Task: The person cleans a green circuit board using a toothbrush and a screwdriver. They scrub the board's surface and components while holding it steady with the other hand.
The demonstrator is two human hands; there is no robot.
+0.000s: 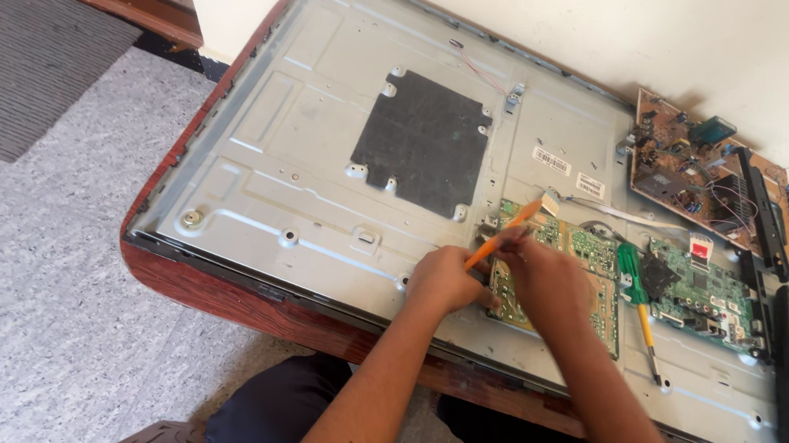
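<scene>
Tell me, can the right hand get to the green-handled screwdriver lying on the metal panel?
Probably yes. The green-handled screwdriver lies bare on the grey metal panel, right beside the right hand, with nothing between them, though that hand's fingers seem busy on the green circuit board.

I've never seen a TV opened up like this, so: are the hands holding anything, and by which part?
An orange-handled tool sits between both hands, gripped near its lower end. Left hand and right hand meet over the green circuit board. Which hand grips it cannot be told.
</scene>
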